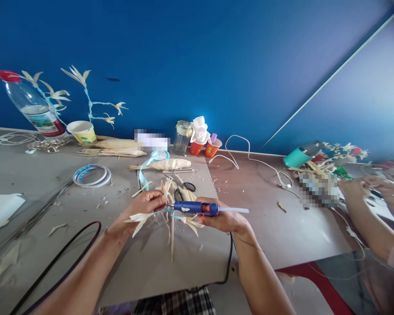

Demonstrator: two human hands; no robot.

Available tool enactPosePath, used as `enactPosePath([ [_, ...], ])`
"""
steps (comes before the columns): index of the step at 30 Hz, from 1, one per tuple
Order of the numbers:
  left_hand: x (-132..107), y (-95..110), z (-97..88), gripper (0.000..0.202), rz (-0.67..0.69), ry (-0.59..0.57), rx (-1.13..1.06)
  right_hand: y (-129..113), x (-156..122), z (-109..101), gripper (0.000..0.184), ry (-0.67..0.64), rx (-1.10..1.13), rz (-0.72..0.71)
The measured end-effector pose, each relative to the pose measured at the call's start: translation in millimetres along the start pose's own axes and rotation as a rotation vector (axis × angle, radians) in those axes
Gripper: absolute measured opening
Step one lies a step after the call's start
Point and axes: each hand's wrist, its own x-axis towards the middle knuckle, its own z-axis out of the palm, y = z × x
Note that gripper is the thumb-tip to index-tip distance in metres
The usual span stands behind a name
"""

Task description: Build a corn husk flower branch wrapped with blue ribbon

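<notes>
My right hand (221, 218) is closed round a blue glue gun (197, 208) with a clear glue stick jutting out to the right; its nozzle points left. My left hand (144, 205) pinches a small flower of pale dried husk leaves (144, 217) wound with light blue ribbon, on a thin stem that hangs down. The nozzle touches the flower between my hands. Black scissors (184, 191) lie just behind, partly hidden by more husk strips.
A grey board (85, 236) covers the table. On it are ribbon rolls (92, 176), a plastic bottle (36, 109), a yellow cup (82, 131), a glass jar (183, 136), orange cups (205, 148) and white cables (249, 159). Another person's hands (371, 192) work at right. A black cord (59, 258) crosses the near left.
</notes>
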Motion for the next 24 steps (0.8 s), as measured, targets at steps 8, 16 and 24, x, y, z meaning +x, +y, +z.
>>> enactPosePath([
  [8, -1.5, 0.5, -1.3, 0.041, 0.018, -0.027, 0.025, 0.1, -5.5, -3.1, 0.045, 0.073, 0.138, 0.071],
  [16, -0.6, 1.7, 0.3, 0.040, 0.004, -0.033, -0.009, -0.7, -2.0, -2.5, 0.044, 0.022, 0.077, 0.002],
  [24, -0.8, 1.4, 0.7, 0.040, -0.001, -0.037, -0.031, -6.0, -0.1, -1.1, 0.044, 0.019, 0.038, 0.022],
])
